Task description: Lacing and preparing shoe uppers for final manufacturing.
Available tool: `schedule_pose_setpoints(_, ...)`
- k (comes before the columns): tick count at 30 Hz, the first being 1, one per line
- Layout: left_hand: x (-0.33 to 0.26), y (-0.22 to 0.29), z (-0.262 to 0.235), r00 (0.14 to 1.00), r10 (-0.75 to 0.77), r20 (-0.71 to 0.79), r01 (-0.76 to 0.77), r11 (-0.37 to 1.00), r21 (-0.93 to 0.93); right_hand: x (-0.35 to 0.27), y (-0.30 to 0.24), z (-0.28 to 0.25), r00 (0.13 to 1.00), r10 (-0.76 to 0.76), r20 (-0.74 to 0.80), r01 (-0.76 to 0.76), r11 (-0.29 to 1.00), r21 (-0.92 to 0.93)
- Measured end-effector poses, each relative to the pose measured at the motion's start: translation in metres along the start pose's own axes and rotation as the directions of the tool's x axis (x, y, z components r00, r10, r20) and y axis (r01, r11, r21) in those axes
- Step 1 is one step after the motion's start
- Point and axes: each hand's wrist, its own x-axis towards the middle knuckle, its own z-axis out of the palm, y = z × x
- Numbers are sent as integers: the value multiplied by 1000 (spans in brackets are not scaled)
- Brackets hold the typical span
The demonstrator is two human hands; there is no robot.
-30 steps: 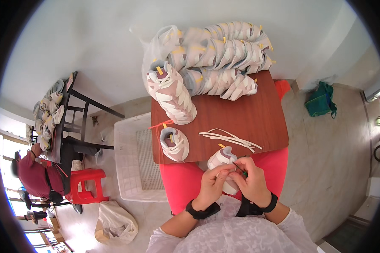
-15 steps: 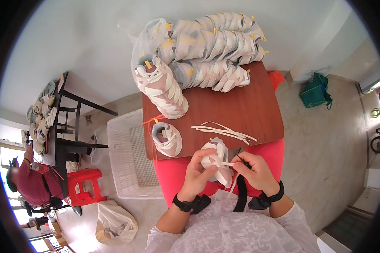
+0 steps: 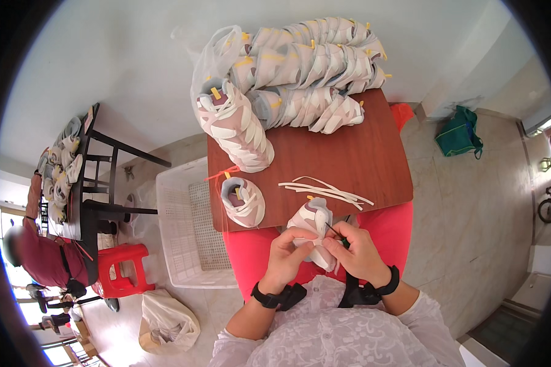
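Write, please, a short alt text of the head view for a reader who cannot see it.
Seen from above, a person's left hand and right hand hold a small white and pink shoe at the near edge of a brown wooden table. On the table lie loose white laces, one more shoe, and a large pile of similar shoes.

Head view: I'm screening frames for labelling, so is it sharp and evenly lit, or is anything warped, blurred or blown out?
Head view: fisheye, with a black rim and the wooden table edges bowed; the shoe in the left hand and right hand is sharp under soft light; the window at lower left is blown out; a seated person's face there is blurred.
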Motion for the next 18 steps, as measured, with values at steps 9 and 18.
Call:
schedule_pose_setpoints(9, -3, 11, 12, 981, 159, -112, -120, 947, 298, -4, -2, 8, 994, -47, -96, 43, 998, -49)
schedule_pose_setpoints(18, -2, 9, 14, 990, 118, -83, -91, 956, 280, -6, -4, -4, 972, -225, -74, 193, 934, -301)
